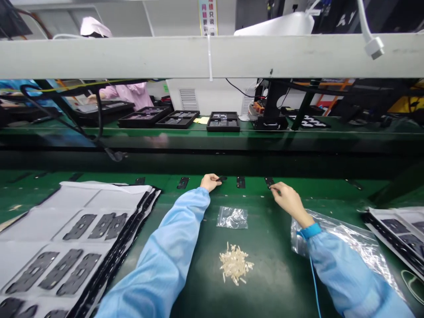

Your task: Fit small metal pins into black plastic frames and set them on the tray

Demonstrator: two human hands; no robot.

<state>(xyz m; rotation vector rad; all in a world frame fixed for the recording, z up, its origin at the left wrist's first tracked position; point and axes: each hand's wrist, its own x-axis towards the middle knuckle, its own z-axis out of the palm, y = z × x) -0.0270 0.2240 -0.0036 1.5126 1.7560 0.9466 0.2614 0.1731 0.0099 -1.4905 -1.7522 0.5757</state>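
Note:
My left hand [210, 182] reaches to the far strip of the green bench, its fingers closed on a small black part [221, 179]. Farther right, my right hand [287, 198] pinches the near edge of another black part [269, 181]. Between the two hands lies a flat black part [240, 182], touched by neither. One more black part [183, 183] rests left of my left hand. A small clear bag [232, 217] and a pile of pale little strips [236, 264] lie on the bench nearer to me.
Stacked white-lined trays [109, 194] with black parts fill the left; another stack [407, 212] stands at the right. A large clear bag [351, 234] lies under my right forearm. Black trays [223, 128] sit on the shelf behind. A white beam [132, 57] crosses above.

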